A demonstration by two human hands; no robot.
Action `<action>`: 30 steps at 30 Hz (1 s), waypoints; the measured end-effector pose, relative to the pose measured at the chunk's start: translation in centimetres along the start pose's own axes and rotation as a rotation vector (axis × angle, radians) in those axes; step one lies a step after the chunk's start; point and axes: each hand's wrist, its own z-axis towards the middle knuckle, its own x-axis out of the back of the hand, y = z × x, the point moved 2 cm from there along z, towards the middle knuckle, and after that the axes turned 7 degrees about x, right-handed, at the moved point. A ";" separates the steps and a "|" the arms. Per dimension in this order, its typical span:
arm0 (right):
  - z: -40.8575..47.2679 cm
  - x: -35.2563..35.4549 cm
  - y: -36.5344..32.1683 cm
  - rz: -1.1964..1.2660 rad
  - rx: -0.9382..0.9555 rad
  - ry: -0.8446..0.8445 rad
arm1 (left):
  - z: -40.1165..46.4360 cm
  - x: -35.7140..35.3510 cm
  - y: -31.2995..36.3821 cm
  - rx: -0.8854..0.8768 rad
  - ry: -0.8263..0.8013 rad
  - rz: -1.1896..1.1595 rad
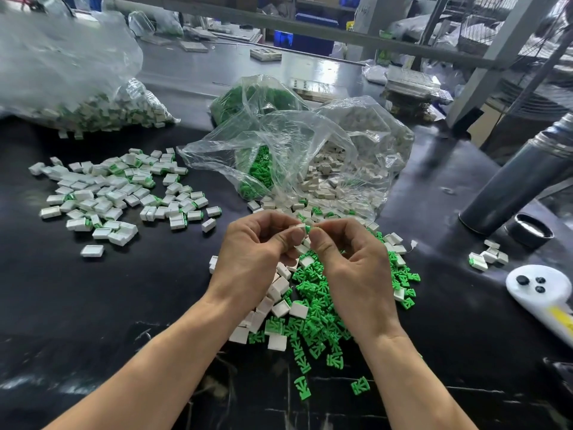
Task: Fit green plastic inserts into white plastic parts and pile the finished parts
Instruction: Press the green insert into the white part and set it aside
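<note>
1. A white part [297, 227] is pinched in the fingers of the left hand [252, 252], and a green insert [308, 229] is pinched against its end by the fingertips of the right hand [350, 262]; both are held above the bench [124, 305] near its middle.
2. Below the hands, towards the near edge, a loose heap of green inserts [313, 318] mixed with unfilled white parts [279, 293] is spread on the dark surface.
3. Towards the left edge, a scattered pile of finished parts [114, 193], white with green showing, is laid out.
4. Beyond the hands, an open clear bag [294, 150] is seen holding green inserts on its left and white parts on its right, some spilled at its mouth.
5. Behind it, a second clear bag of green pieces [248, 97] is set.
6. At the far left corner, a large clear bag [77, 72] of white-and-green parts is slumped.
7. At the right edge, a white controller [539, 290], a dark cylinder [521, 178], a dark cap [530, 234] and a small cluster of parts [488, 256] are found.
8. Farther off, metal shelving [310, 29] and blue bins [304, 38] are visible.
</note>
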 end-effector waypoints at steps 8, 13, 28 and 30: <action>-0.2 -0.5 -0.1 0.208 -0.042 0.025 | -0.1 -0.6 -0.2 0.065 -0.039 -0.125; -0.3 -0.4 0.0 0.201 -0.063 0.002 | -0.2 -0.5 -0.2 0.091 -0.032 -0.149; -0.1 0.3 -0.8 -0.123 0.041 -0.082 | 0.0 0.5 1.2 -0.041 -0.076 0.180; -0.2 0.3 -1.0 -0.162 0.061 -0.088 | -0.1 0.5 1.3 -0.054 -0.080 0.201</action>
